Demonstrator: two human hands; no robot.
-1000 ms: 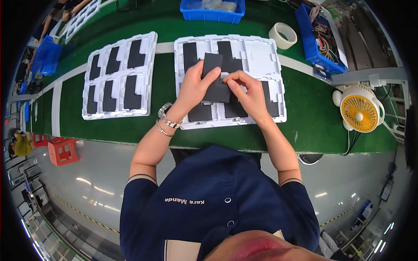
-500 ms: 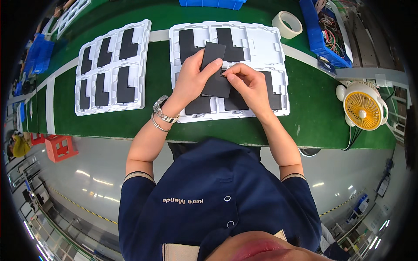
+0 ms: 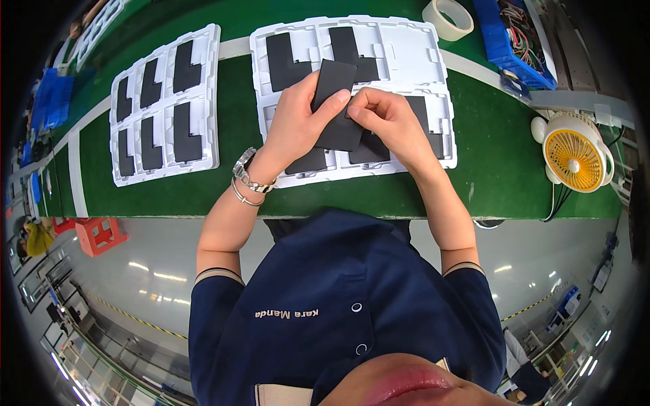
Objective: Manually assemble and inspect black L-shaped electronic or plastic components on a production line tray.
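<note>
My left hand [image 3: 298, 118] grips a flat black L-shaped piece [image 3: 336, 73], thumb across its face, and holds it tilted above a white moulded tray [image 3: 410, 57]. Thumb and forefinger of my right hand [image 3: 393, 125] are pinched together at the inner notch of that piece; what lies between the fingertips is too small to make out. Similar black pieces [image 3: 280, 64] lie in compartments of the tray, some partly hidden under my hands. To the left, a second white tray [image 3: 211, 122] carries several more of these black pieces.
On the green table [image 3: 491, 152] a cream tape roll [image 3: 443, 28] stands behind the right tray. A blue bin of wires [image 3: 509, 59] is at the far right, with a white and yellow fan [image 3: 573, 164] nearer. Red stools [image 3: 101, 237] stand on the floor at left.
The view has shifted slightly, so trays and table sit a little differently. My left hand keeps its grip on the black piece; my right fingers stay pinched at its notch, with the wrist slightly turned.
</note>
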